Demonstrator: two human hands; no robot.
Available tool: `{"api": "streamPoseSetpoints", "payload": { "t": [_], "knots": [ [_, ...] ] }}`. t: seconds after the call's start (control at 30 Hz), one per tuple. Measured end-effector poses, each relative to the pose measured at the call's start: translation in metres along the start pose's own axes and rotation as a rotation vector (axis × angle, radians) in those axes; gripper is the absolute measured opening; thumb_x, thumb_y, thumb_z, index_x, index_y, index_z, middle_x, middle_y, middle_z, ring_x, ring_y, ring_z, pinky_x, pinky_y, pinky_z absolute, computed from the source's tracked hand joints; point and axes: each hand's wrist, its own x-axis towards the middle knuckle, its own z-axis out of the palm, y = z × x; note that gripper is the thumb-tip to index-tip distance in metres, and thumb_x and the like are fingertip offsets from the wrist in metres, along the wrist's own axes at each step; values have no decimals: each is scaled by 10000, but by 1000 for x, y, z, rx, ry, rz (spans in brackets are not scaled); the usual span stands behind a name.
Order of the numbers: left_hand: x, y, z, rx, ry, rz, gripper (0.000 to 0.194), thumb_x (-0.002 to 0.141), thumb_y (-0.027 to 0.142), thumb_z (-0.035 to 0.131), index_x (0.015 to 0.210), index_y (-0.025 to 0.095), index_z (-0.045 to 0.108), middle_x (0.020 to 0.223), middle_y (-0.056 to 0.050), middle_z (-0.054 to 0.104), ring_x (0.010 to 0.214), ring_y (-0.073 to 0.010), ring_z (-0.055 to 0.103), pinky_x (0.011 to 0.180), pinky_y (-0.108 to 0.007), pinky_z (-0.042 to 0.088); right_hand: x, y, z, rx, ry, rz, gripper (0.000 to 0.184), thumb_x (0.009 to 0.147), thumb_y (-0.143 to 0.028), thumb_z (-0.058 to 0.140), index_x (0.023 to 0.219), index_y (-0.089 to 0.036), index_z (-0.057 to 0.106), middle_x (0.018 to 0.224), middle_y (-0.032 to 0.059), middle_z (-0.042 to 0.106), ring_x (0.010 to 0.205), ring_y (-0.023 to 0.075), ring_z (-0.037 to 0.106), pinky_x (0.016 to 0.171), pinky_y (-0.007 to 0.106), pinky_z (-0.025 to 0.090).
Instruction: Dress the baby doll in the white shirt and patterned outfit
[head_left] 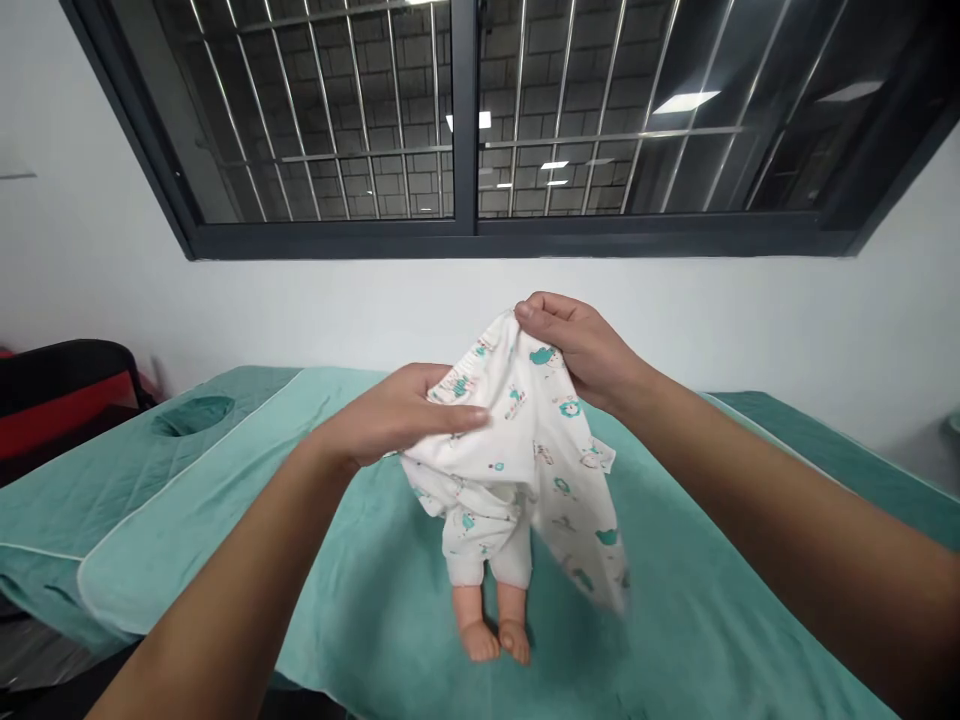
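A baby doll (pixel 491 600) lies on a teal towel (pixel 390 600), its bare feet toward me and its legs in white printed shorts. Its upper body is hidden behind a white garment with small teal animal prints (pixel 540 450). My left hand (pixel 394 415) grips the garment's left side, fingers pressed over the cloth. My right hand (pixel 577 345) pinches the garment's top edge and lifts it above the doll. The cloth hangs down to the right of the doll's legs.
The towel covers a teal massage bed (pixel 202 420) with a face hole at the far left. A black and red chair (pixel 60 390) stands at the left. A white wall and a dark barred window (pixel 465 120) are behind the bed.
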Motion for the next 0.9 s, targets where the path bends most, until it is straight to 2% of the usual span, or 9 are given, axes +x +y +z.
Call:
{"api": "streamPoseSetpoints", "payload": {
  "t": [0.17,0.23,0.33,0.43,0.57,0.67,0.77,0.83,0.9],
  "knots": [
    [5,10,14,128,317,154,244,769,401,669,767,157,672,712,-19,646,603,-140,563,519,-219,391,-8,-13,3,-258,-281,11,418,771,-570,675,779,-160,596,678,1,519,608,94,459,534,212,341],
    [9,9,14,116,372,205,213,783,369,643,766,157,667,688,-5,619,595,-125,540,509,-205,372,-10,-17,6,-305,-329,39,371,738,-505,726,760,-155,605,704,4,538,639,101,484,542,210,346],
    [13,3,16,-31,301,228,258,791,374,646,927,159,686,766,-29,655,678,-154,592,585,-230,444,-8,-15,9,-229,-190,48,315,739,-434,736,751,-157,587,698,-13,516,619,85,469,524,201,334],
    [12,-2,18,-135,95,154,425,733,370,731,1095,157,664,881,-72,693,776,-206,644,693,-299,508,-2,-1,8,10,-39,60,374,738,-446,747,728,-173,492,659,-40,460,562,64,428,496,195,327],
    [12,-9,17,-51,-147,-6,455,711,355,763,1114,166,676,973,-101,708,848,-236,666,769,-352,524,-3,20,9,219,-20,117,452,722,-517,756,731,-181,454,651,-42,476,552,67,442,507,203,374],
    [15,-17,13,-104,-4,31,415,774,399,702,1117,167,672,1043,-121,704,885,-238,666,774,-344,519,-12,29,12,275,-104,205,447,741,-575,714,858,-176,552,743,3,587,642,108,550,601,243,471],
    [18,-29,12,-166,169,106,391,788,383,688,1108,159,671,1035,-111,709,886,-232,662,747,-308,507,-22,31,12,168,-361,332,484,711,-539,753,990,-163,630,895,51,664,818,168,637,735,288,520],
    [18,-36,13,-178,192,107,374,785,371,690,1095,161,681,1023,-96,715,878,-225,664,739,-294,502,-28,31,9,42,-517,392,488,667,-452,810,1035,-171,656,969,56,676,905,190,645,762,283,522],
    [16,-42,16,-199,153,69,380,784,377,690,1103,170,682,1040,-92,717,889,-228,667,762,-307,508,-32,32,7,3,-537,387,464,676,-438,805,1037,-182,667,984,52,679,921,189,642,753,271,521]
  ]
}}
